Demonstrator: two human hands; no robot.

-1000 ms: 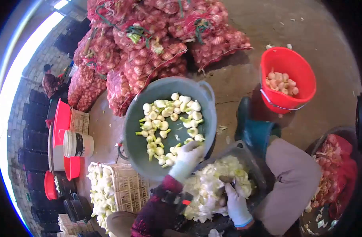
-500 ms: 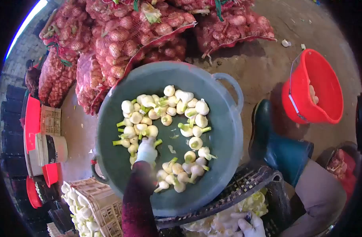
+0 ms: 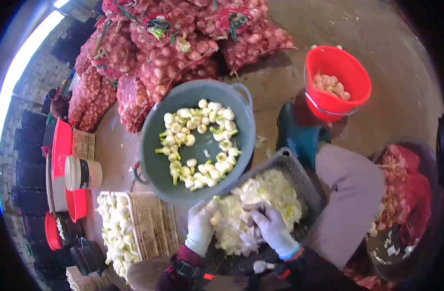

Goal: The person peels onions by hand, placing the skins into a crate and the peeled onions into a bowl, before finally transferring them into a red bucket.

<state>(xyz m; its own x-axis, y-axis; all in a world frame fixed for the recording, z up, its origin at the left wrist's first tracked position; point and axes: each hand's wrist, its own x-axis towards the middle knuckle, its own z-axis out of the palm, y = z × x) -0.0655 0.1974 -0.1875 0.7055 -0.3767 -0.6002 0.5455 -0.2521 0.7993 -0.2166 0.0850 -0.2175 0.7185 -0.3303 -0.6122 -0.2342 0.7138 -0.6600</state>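
My left hand (image 3: 201, 224), in a white glove, is closed around a pale garlic bulb (image 3: 215, 219) with a green stem end. To its right, my gloved right hand (image 3: 274, 229) grips a small knife (image 3: 253, 206), partly blurred. Both hands are over a black crate (image 3: 307, 194) heaped with whitish peelings (image 3: 275, 191). Just beyond them stands a grey-green tub (image 3: 151, 145), where peeled garlic bulbs (image 3: 214, 169) with short green stems lie in a rough ring.
Red mesh sacks of bulbs (image 3: 154, 63) are piled at the back. A red bucket (image 3: 338, 104) holding some bulbs stands right, by a green boot (image 3: 299, 138). At left is a cream crate (image 3: 154, 225) of white bulbs; a dark basin (image 3: 377, 262) with red netting lies far right.
My left hand has come back from inside the tub to the peelings crate and now holds a bulb. My right hand has risen beside it with the knife. The view has shifted.
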